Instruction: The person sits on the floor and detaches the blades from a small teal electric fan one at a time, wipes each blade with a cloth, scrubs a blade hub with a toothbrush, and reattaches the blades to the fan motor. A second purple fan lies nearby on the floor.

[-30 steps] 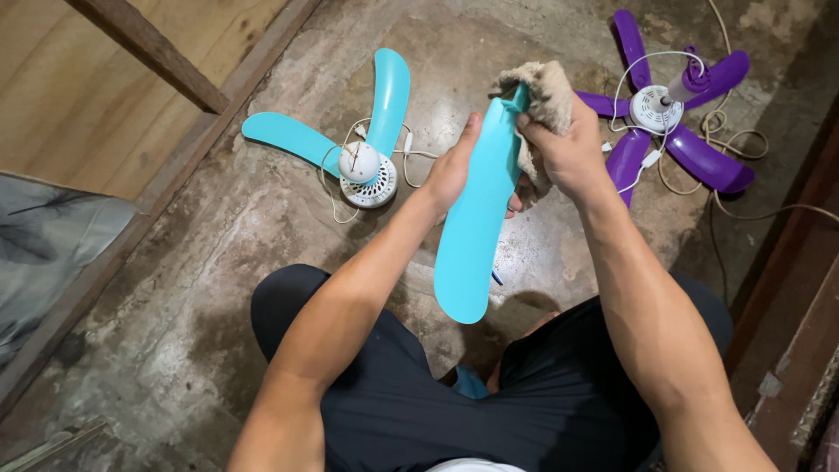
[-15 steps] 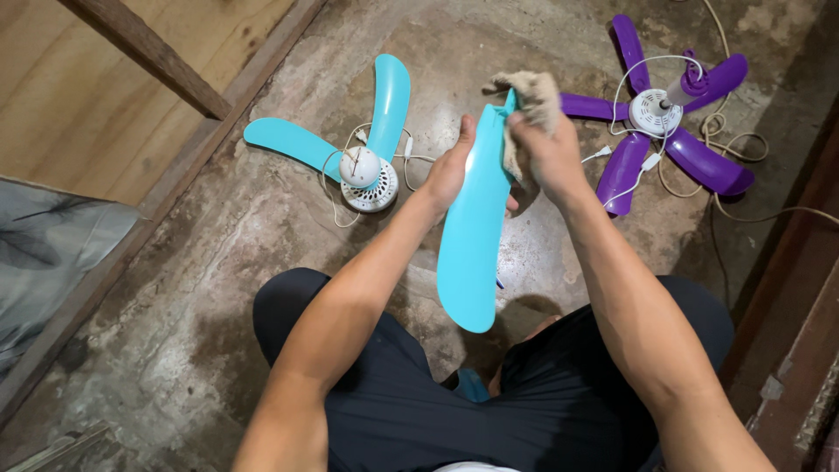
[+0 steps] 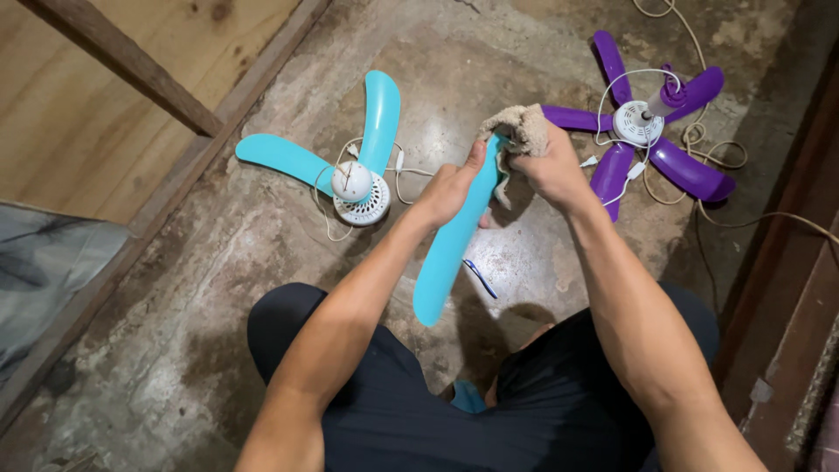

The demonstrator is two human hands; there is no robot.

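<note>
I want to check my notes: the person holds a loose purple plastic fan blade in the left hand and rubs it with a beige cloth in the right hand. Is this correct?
Not quite: in the head view the loose plastic fan blade is turquoise, not purple. The left hand holds it and the right hand presses the beige cloth on it.

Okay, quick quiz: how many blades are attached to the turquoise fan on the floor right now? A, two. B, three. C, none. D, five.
A: the turquoise fan on the floor shows only two blades on its white hub, while a loose turquoise blade is held in the left hand and wiped with a cloth by the right hand.
</note>
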